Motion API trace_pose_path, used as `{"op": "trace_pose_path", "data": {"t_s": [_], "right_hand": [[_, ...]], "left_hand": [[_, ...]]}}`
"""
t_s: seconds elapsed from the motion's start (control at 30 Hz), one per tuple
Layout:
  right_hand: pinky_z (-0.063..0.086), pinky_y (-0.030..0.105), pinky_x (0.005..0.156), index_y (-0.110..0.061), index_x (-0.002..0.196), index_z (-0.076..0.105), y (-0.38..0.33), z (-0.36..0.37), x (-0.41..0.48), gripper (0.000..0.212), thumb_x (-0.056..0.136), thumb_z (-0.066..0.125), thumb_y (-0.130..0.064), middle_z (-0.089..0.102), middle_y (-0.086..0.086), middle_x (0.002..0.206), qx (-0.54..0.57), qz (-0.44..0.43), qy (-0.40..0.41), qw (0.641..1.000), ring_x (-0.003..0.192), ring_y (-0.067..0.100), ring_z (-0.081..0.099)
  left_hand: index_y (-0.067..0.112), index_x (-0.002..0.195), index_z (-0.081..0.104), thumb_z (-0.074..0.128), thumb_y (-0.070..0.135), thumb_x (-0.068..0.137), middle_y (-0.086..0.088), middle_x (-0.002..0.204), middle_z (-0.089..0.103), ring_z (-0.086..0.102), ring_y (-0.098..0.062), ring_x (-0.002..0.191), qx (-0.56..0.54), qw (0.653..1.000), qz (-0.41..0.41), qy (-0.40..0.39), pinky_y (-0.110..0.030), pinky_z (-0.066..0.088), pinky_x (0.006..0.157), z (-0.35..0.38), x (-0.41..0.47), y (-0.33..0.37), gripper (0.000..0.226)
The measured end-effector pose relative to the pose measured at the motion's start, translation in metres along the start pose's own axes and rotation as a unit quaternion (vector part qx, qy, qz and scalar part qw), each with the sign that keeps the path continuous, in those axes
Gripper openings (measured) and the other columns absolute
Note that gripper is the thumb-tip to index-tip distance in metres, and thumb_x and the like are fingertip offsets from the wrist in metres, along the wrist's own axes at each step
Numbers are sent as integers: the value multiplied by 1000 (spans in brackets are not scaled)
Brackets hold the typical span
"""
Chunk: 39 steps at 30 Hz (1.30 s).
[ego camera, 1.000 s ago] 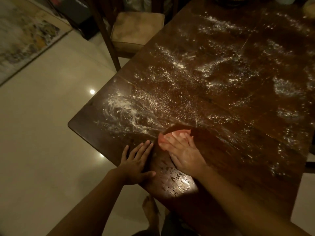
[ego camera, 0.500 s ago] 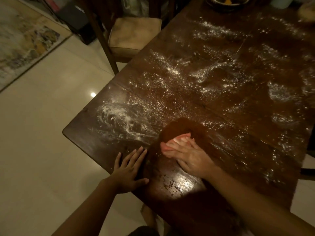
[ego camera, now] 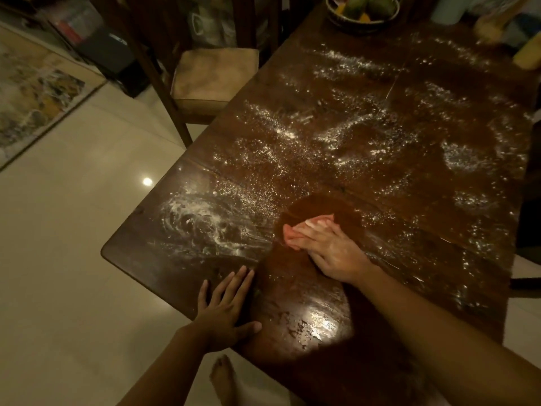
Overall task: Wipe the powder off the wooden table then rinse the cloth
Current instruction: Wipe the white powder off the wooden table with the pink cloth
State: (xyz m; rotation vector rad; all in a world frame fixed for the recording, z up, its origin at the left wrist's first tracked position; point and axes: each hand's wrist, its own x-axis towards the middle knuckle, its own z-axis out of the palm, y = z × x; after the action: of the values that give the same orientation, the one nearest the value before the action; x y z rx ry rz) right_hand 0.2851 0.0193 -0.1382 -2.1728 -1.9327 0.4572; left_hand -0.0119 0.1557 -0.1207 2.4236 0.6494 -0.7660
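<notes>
A dark wooden table (ego camera: 424, 259) fills the right of the view, strewn with white powder (ego camera: 345, 136) across its middle and far half, and smeared in swirls near the left corner (ego camera: 199, 221). My right hand (ego camera: 330, 253) presses a pink cloth (ego camera: 292, 234) flat onto the tabletop with straight fingers; a wet, wiped patch surrounds it. The cloth shows only past my fingertips. My left hand (ego camera: 225, 309) rests flat on the near table edge, fingers spread, holding nothing.
A wooden chair with a tan cushion (ego camera: 213, 74) stands at the table's far left side. A bowl of fruit (ego camera: 363, 10) sits at the far end. A patterned rug (ego camera: 32, 95) lies on the pale tiled floor. My bare foot (ego camera: 225, 376) is below the table edge.
My right hand has slid the cloth a little farther onto the table, widening the wiped patch. The left hand has stayed flat on the edge. The view has tilted up.
</notes>
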Motion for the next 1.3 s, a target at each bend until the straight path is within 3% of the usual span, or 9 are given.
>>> {"op": "trace_pose_path", "data": {"t_s": [0.2, 0.43, 0.57, 0.67, 0.8, 0.97, 1.07, 1.17, 1.3], "right_hand": [[7, 58, 123, -37, 159, 21, 9, -12, 47, 54, 106, 31, -29, 18, -4, 168, 15, 374, 91, 923, 155, 28, 12], [8, 58, 124, -41, 153, 35, -74, 23, 23, 48, 106, 32, -32, 28, -9, 164, 2, 110, 30, 993, 154, 24, 18], [1, 50, 124, -48, 150, 37, -101, 37, -54, 50, 103, 42, -33, 25, -18, 164, 11, 56, 1, 998, 156, 14, 12], [8, 45, 123, -54, 151, 31, -99, 31, -68, 49, 105, 40, -37, 25, -21, 163, 5, 155, 26, 988, 154, 9, 14], [14, 54, 120, -41, 148, 46, -126, 43, -7, 49, 100, 34, -36, 38, -8, 160, 43, 427, 157, 890, 151, 27, 28], [10, 55, 122, -46, 148, 42, -176, 70, -6, 47, 102, 37, -36, 31, -17, 162, 25, 189, 71, 979, 154, 19, 19], [-2, 44, 125, -52, 145, 43, -178, 71, -50, 44, 104, 43, -35, 29, -22, 162, 35, 108, 25, 993, 155, 11, 11], [3, 38, 123, -56, 144, 40, -178, 66, -65, 43, 105, 39, -38, 33, -24, 159, 42, 176, 47, 982, 154, 6, 14], [15, 50, 120, -45, 144, 49, -216, 78, 3, 49, 99, 32, -40, 44, -11, 156, 70, 412, 174, 891, 150, 22, 30]], "left_hand": [[45, 140, -38, 33, 81, 85, 27, 142, -47, -35, -3, 136, 3, 1000, 6, -23, -58, -22, 110, -10, -1, 4, 97], [38, 142, -36, 14, 88, 72, 27, 134, -52, -33, 0, 135, 16, 1000, 26, 8, -60, -17, 111, -3, -1, -1, 100], [29, 145, -36, 18, 86, 79, 18, 144, -49, -34, -3, 136, 23, 999, 33, -8, -63, -18, 110, -6, 0, 0, 103], [27, 145, -37, 24, 81, 86, 13, 150, -45, -33, -11, 142, 19, 999, 41, -21, -63, -21, 109, -10, 1, -2, 101], [27, 145, -39, 26, 82, 85, 14, 146, -47, -35, -6, 135, 11, 998, 60, -11, -60, -22, 109, -9, 0, -3, 104], [34, 152, -17, 56, 47, 93, 11, 162, -6, -9, -13, 149, -159, 975, 115, 108, -44, -11, 118, -5, -12, -25, 94], [36, 153, -2, 54, 39, 95, 5, 164, 5, 5, -18, 151, -91, 977, 117, 154, -42, -1, 120, -14, -13, -61, 81], [36, 156, -1, 38, 56, 99, 15, 164, -7, -3, -8, 151, 23, 982, 145, 119, -42, -11, 118, -23, -12, -90, 72], [40, 154, -11, 24, 67, 94, 22, 158, -21, -15, 0, 145, 53, 984, 146, 92, -40, -16, 115, -23, -8, -99, 74]]}}
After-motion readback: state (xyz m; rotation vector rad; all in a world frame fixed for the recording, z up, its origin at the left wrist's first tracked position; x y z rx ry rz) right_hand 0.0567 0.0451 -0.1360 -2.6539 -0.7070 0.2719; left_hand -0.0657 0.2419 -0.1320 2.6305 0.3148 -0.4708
